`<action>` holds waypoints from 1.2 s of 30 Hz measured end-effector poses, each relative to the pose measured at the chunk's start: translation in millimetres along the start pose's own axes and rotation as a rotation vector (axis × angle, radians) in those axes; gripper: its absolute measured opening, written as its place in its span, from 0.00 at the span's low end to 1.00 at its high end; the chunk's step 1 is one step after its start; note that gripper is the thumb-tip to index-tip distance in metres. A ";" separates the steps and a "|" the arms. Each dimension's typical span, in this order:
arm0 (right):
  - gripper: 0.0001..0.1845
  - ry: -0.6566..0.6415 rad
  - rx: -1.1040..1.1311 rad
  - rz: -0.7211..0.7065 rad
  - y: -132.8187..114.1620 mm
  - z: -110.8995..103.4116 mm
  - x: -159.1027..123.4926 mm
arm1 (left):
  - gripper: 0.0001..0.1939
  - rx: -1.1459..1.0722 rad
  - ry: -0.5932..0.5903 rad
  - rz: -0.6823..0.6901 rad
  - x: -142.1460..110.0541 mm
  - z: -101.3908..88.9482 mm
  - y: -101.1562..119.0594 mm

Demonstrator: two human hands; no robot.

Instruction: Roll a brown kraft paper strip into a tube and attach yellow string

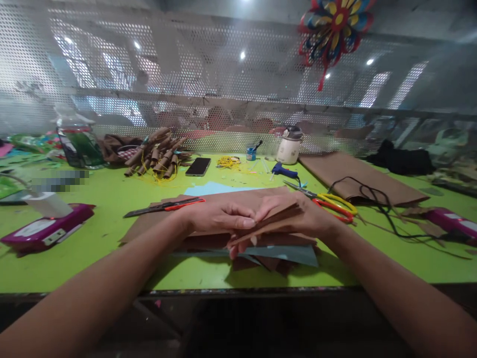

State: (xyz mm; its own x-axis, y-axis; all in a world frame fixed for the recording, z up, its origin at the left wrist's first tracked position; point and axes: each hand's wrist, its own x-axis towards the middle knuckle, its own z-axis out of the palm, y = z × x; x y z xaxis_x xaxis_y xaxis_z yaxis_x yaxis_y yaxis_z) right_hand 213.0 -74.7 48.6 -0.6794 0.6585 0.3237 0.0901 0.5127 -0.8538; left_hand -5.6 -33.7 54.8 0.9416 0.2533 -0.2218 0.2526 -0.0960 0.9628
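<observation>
Both hands meet over the near middle of the green table, around a narrow folded piece of brown paper point(274, 221). My left hand point(223, 216) pinches its left end between thumb and fingers. Wrapped around the other end is my right hand point(298, 216), whose fingers are partly hidden by the paper. Under the hands lie stacked brown paper sheets point(149, 226), with light blue paper point(298, 254) poking out in front. A red-and-black utility knife point(164, 205) rests on the stack by my left wrist. Scissors with yellow and red handles point(335, 205) lie beyond my right wrist.
At the back are a bundle of brown paper rolls point(160, 154), a phone point(198, 167), yellow string point(228, 162), a blue glue gun point(285, 171) and a white bottle point(289, 147). Purple power strips point(48, 228) sit at both sides. A black cord point(387, 214) trails at right.
</observation>
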 end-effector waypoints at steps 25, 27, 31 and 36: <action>0.13 0.688 -0.450 0.050 29.9 -27.3 7.2 | 0.14 0.529 0.159 0.052 13.1 -6.6 -13.1; 0.11 0.566 -0.587 0.048 36.7 -16.9 11.0 | 0.16 0.453 0.071 0.043 5.5 -8.0 -4.2; 0.11 0.291 -0.705 0.058 42.7 3.2 15.9 | 0.17 0.334 0.226 0.083 -14.4 -19.0 11.9; 0.11 0.144 -0.778 0.042 39.6 8.7 17.6 | 0.15 0.533 0.788 0.175 -9.0 -24.8 8.8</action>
State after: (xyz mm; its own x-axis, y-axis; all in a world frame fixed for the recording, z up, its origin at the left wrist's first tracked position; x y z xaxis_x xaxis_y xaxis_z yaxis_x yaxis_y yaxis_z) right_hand 198.2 -47.5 17.0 -0.5678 0.7236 0.3925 0.6331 0.6886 -0.3537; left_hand -17.4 -13.0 69.1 0.6050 0.7482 0.2723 0.3732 -0.5686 0.7331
